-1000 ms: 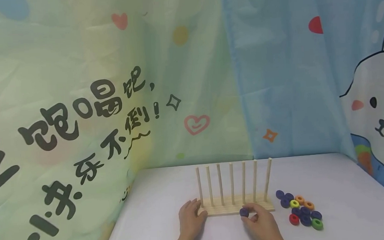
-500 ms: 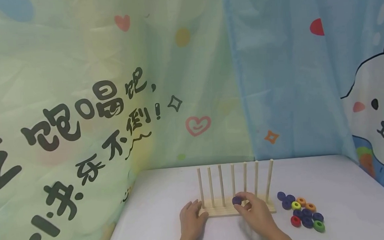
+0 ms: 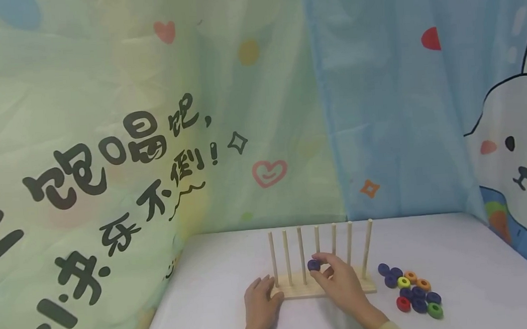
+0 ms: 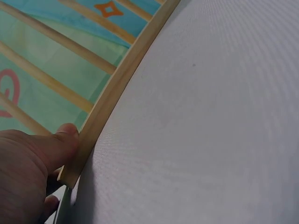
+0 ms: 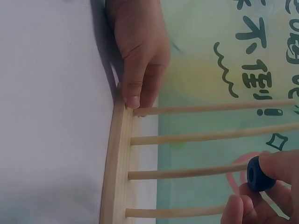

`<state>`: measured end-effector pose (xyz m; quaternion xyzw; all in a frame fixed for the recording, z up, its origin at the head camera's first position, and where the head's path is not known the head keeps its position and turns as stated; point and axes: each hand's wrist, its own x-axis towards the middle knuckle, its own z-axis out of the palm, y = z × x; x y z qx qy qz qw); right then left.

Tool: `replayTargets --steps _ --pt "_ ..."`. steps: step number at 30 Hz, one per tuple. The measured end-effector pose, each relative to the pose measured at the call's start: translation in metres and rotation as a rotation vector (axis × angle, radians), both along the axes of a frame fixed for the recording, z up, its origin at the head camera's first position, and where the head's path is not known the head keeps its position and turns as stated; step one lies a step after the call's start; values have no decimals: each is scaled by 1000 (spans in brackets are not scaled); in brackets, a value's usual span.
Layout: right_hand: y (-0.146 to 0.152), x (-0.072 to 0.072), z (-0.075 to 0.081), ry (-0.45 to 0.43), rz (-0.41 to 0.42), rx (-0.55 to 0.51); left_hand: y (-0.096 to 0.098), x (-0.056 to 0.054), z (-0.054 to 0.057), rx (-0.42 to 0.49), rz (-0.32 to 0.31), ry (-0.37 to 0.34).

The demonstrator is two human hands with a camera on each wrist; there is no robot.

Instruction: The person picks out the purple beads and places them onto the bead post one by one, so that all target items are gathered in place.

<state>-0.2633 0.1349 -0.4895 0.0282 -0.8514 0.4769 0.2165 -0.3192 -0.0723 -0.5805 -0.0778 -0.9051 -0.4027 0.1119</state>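
A wooden peg rack point(image 3: 294, 291) stands on the white table, with a row of several upright bare pegs on its base. At its left end, my left hand point(image 3: 260, 303) grips the base; in the left wrist view the thumb point(image 4: 65, 144) lies on the base's front corner, with fingers behind the end. My right hand point(image 3: 345, 286) pinches a dark blue bead point(image 3: 313, 265) between thumb and fingertips, raised above the base in front of the middle pegs. The right wrist view has the bead point(image 5: 259, 174) overlapping the tip of one peg, its hole facing toward the base.
Right of the rack lies a loose cluster of beads: several blue ones point(image 3: 419, 305), a red bead point(image 3: 403, 304), a green bead point(image 3: 435, 310), a yellow bead point(image 3: 403, 282) and two orange beads point(image 3: 423, 285). A printed curtain point(image 3: 287, 107) hangs behind the table.
My right hand has lifted the blue bead from in front of the rack's base, up and leftward to the middle pegs. The left hand stays on the rack's left end.
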Motion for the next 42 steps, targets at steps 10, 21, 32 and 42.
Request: replayTargets --steps 10,21,32,42 --pt "-14 -4 18 1 49 -45 0 1 -5 1 -3 -15" --pt "-27 -9 35 81 77 -30 2 0 3 3 -4 -31" --pt "-40 -17 54 188 99 7 0 -3 1 -9 12 -11" --pt "-48 -25 65 239 100 19 -1 -1 2 0 26 -22"
